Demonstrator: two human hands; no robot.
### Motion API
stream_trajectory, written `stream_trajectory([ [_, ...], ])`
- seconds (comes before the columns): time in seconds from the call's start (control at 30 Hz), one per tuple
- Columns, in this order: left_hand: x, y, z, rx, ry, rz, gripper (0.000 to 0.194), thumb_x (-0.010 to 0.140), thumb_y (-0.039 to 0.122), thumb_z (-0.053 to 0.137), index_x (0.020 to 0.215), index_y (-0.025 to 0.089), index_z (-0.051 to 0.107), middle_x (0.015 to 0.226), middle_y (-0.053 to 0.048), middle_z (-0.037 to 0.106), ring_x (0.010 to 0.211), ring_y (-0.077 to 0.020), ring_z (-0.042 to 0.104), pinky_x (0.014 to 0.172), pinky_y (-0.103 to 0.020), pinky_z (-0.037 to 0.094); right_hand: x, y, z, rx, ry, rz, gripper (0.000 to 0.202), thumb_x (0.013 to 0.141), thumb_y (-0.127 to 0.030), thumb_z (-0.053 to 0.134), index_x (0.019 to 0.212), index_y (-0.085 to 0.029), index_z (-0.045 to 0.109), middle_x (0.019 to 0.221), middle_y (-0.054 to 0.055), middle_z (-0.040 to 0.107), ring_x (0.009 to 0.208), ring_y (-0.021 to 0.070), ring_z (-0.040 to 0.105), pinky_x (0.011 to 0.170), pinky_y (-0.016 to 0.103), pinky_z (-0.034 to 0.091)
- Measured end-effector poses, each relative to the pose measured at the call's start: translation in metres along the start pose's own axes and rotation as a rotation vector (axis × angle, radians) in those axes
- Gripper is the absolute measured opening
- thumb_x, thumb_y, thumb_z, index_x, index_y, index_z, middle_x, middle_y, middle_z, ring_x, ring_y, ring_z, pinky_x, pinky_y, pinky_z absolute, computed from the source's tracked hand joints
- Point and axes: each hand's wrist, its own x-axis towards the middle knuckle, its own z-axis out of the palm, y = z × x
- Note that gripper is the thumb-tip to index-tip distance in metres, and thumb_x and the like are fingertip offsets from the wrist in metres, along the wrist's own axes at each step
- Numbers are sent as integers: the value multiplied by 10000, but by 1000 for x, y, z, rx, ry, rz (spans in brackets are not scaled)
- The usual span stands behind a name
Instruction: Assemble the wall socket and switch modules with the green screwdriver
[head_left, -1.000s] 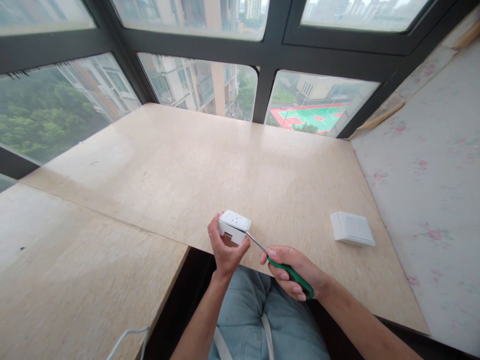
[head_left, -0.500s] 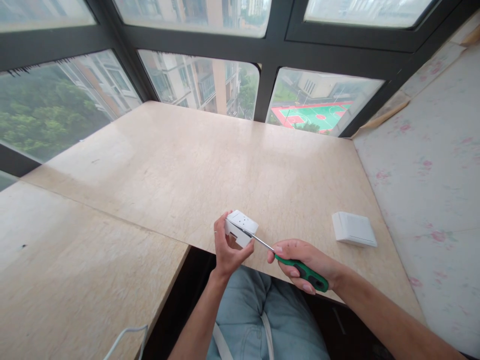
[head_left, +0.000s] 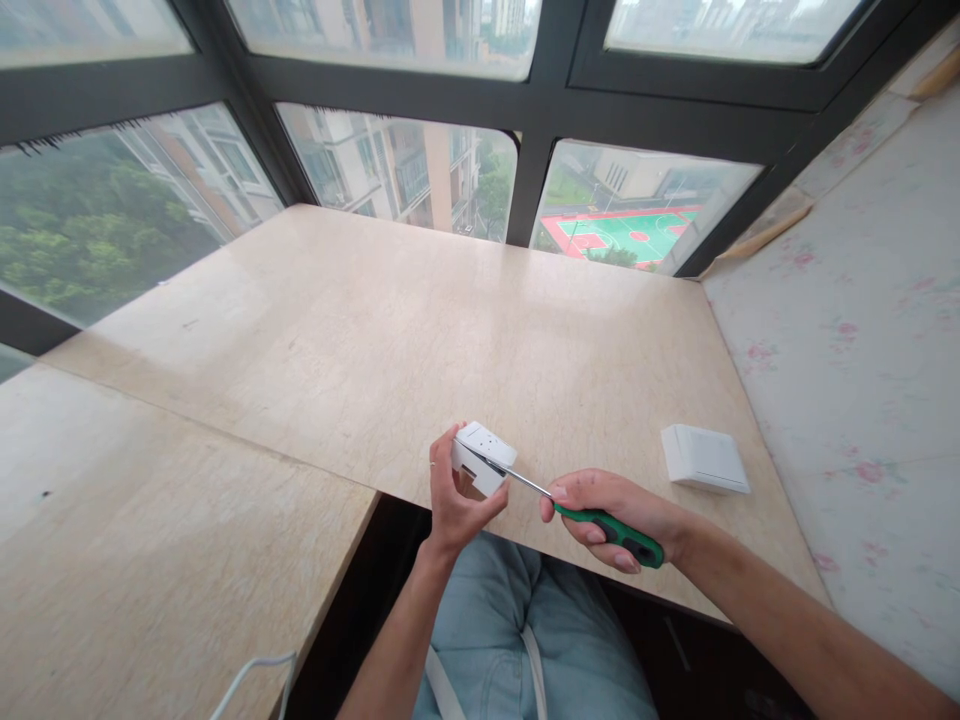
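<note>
A small white socket box (head_left: 487, 446) with several dark holes on its top face is gripped by my left hand (head_left: 454, 508), fingers on its left side and thumb at its lower right. My right hand (head_left: 611, 515) is closed around the green and black handle of a screwdriver (head_left: 631, 540). The metal shaft points up and left, and its end lies at the seam along the near side of the box. Whether the tip is inside the seam is too small to tell.
On the right of the beige counter (head_left: 390, 330) lies a second white box (head_left: 705, 458). A white cable (head_left: 251, 668) crosses the near left edge. Windows stand behind; a flowered wall borders the right.
My right hand and the screwdriver handle have shifted slightly right and up, the handle now lying a little flatter. The box in my left hand has hardly moved.
</note>
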Motion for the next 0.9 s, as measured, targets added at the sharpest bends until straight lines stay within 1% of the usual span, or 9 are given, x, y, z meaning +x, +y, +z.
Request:
stream_trajectory([
  [0.17,1,2,-1,6,-11,5,904,708,279,815,1475,222,340,1432,-174,442,1348,-330,494,1083,-485,491,-1,-3,-1,-16,-7,20,292,863,-442,640,925,-157,647,515,-84,484,292,49,420,254,141,334],
  [0.33,2,2,-2,16,-19,13,906,705,271,816,1476,223,342,1427,-174,447,1344,-329,495,1088,-491,486,-1,-3,-4,-5,-20,23,283,873,-431,626,940,-157,645,522,-83,492,292,51,433,256,141,338],
  [0.5,2,2,-3,18,-7,30,911,706,261,817,1482,228,341,1417,-168,447,1333,-327,506,1083,-497,486,-2,-4,-1,14,-9,35,258,877,-408,613,925,-157,647,514,-81,485,284,54,430,252,142,332],
  [0.57,1,2,-3,46,-11,67,920,699,257,823,1484,226,345,1405,-164,457,1330,-329,504,1082,-507,483,-3,-5,1,30,20,30,254,869,-407,615,918,-160,646,510,-84,477,282,53,422,251,142,329],
  [0.63,-2,3,-2,78,-50,125,942,680,254,835,1486,221,350,1395,-163,473,1333,-334,493,1087,-522,474,-6,-7,2,53,90,-23,252,856,-415,626,904,-168,639,517,-87,474,280,46,410,248,138,314],
  [0.7,-6,4,1,95,-77,153,968,668,246,838,1496,217,336,1395,-166,484,1336,-336,487,1090,-531,470,-8,-8,4,57,151,-82,255,854,-428,629,895,-176,630,527,-90,476,279,40,402,246,135,298],
  [0.73,-8,3,3,94,-71,150,976,672,245,835,1503,216,323,1400,-169,482,1337,-337,489,1087,-532,472,-9,-8,5,46,156,-95,260,859,-435,626,899,-177,629,531,-90,479,280,39,402,247,135,298],
  [0.8,-10,2,6,86,-21,112,973,690,254,827,1510,218,304,1407,-175,471,1334,-337,500,1072,-524,486,-10,-6,7,8,104,-81,279,875,-450,618,921,-175,630,537,-88,485,289,43,416,258,139,317],
  [0.9,-11,2,10,68,52,43,934,711,302,837,1492,228,331,1405,-172,474,1330,-336,514,1062,-505,495,-10,-1,4,-36,38,-85,325,883,-489,627,952,-171,622,547,-85,499,301,46,432,273,143,327],
])
